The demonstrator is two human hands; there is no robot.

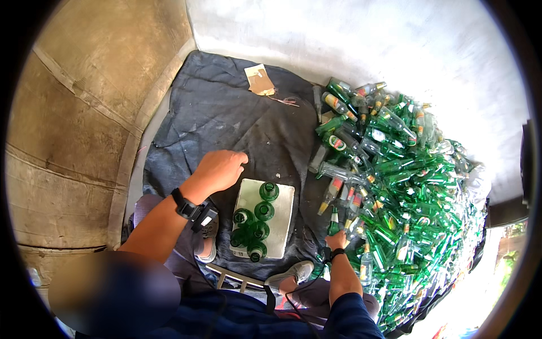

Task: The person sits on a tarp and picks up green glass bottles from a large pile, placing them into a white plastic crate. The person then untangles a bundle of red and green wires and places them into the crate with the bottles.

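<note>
My right hand (335, 240) is closed around a green glass bottle (333, 223) at the near-left edge of a large bottle heap. The bottle's neck, with a pale label, points away from me. My left hand (222, 168) hovers just beyond the upper left corner of a white rectangular block (284, 212). Its fingers are curled and partly hidden under the back of the hand; I see nothing in them. Several green glass bottles (264, 210) stand upright on the block, mouths up, mostly along its left and middle.
The heap of green and clear glass bottles (406, 178) fills the right side. Dark fabric sheeting (220, 110) covers the floor, with a torn cardboard piece (259, 80) at the back. A tan panelled wall (80, 127) rises at left, a white wall (338, 38) behind. My shoes (292, 273) flank the block.
</note>
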